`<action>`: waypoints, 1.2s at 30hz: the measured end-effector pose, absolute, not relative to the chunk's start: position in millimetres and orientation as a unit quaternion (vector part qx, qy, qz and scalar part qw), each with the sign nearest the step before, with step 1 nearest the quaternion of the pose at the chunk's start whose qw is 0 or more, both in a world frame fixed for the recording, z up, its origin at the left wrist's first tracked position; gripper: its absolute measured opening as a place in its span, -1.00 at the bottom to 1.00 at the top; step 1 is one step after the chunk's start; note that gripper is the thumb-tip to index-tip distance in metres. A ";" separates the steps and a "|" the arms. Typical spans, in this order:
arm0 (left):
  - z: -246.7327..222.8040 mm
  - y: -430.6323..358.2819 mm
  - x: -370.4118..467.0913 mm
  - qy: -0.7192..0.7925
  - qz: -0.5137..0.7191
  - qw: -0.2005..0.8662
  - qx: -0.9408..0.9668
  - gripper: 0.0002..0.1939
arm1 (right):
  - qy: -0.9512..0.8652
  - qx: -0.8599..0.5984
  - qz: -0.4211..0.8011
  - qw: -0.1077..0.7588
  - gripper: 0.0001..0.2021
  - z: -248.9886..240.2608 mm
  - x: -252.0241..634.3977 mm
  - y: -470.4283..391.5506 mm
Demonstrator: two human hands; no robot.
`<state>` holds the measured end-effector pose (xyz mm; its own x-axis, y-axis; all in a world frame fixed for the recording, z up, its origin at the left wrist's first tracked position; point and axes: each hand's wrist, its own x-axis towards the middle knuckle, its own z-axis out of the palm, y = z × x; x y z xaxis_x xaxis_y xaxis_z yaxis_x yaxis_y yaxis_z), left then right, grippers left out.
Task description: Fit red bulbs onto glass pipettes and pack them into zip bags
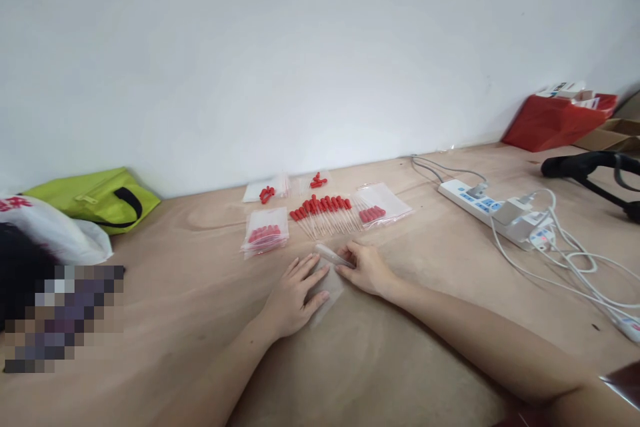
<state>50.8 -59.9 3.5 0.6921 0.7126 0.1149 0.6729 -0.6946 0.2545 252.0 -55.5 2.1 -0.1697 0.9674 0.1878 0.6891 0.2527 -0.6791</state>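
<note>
A clear plastic bag lies on the table in front of me. My left hand rests flat on its left part, fingers spread. My right hand pinches the bag's upper right edge, which is folded or lifted between thumb and fingers. Just beyond my hands is a fanned row of red-tipped sticks. To their left sits a stack of clear bags with red-tipped pieces in or under them. On the right, another clear bag lies with several red-tipped sticks at its left side.
Near the wall are small piles of red pieces on clear bags. A white power strip with plugs and loose cables lies on the right. A red bag stands at the far right, a lime-green bag at the left.
</note>
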 end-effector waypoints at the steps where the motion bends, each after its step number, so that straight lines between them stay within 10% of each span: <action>1: 4.3 -59.8 50.5 0.375 0.098 0.096 0.917 -0.55 | -0.729 -0.563 0.230 0.314 -0.89 0.7 252.2 -54.8; 25: 3.3 -58.6 48.5 0.375 0.084 0.095 0.918 -0.54 | -0.620 -0.555 0.369 0.415 -0.63 -11.0 257.8 -37.2; 36: 3.3 -59.0 48.2 0.368 0.109 0.108 0.917 -0.56 | -0.659 -0.537 0.373 0.371 -0.88 -12.7 260.7 -36.9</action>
